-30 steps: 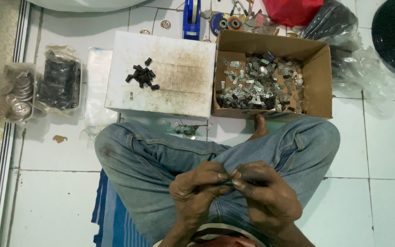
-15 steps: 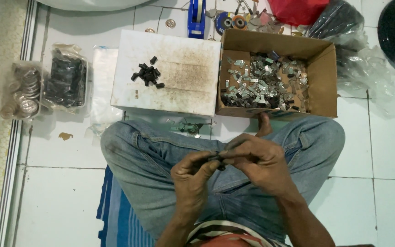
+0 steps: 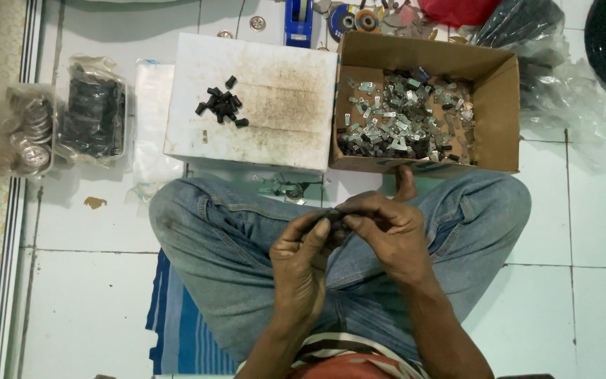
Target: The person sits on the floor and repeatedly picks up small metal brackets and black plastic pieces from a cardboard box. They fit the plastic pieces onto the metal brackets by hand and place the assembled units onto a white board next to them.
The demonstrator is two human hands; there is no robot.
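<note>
My left hand and my right hand meet over my crossed legs in blue jeans. Their fingertips pinch one small dark part between them; most of it is hidden by the fingers. Ahead of my knees stands a brown cardboard box holding several small metal clips. To its left lies a stained white board with a little pile of black pieces.
Two clear bags sit at the left, one with black parts, one with round metal discs. A blue tape dispenser, grinding discs, red and black plastic bags lie beyond the box. I sit on a blue striped mat on white tiles.
My hands have stayed together working the small part and shifted slightly up and to the right. The view has moved a little.
</note>
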